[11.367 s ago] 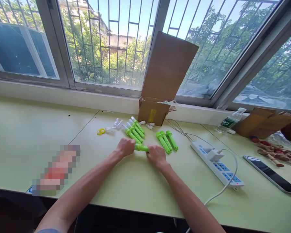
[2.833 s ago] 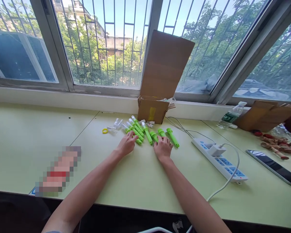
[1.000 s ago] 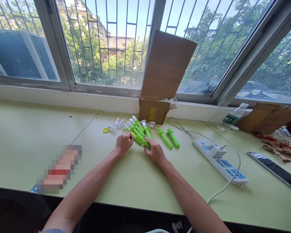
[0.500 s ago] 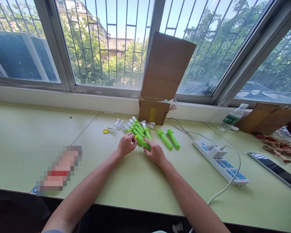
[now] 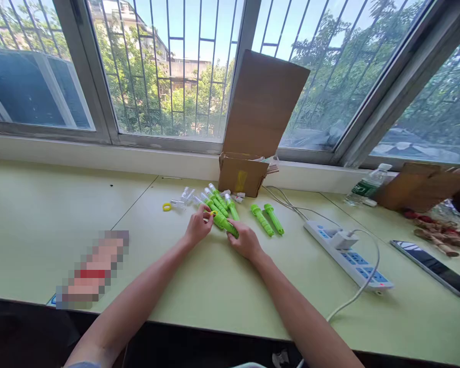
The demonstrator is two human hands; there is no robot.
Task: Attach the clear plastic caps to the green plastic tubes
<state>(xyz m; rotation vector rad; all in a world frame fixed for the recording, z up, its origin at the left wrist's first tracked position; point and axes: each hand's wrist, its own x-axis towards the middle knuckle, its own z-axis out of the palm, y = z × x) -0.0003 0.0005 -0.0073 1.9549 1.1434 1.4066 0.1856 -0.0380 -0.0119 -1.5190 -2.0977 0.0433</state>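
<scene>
A loose yellow ring (image 5: 166, 207) lies toward the far edge of the table (image 5: 199, 291). The person's left hand (image 5: 198, 225) pinches a yellow band (image 5: 213, 212) just by the far end of a green tube (image 5: 223, 223), its near end gripped in the right hand (image 5: 246, 239)

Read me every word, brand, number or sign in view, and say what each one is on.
No text is readable.
Bottle label: pale marks on green, too small.
Pixelated patch: obscured.
Power strip: no legible lettering.
Green tube in the right hand: no lettering discernible.
</scene>
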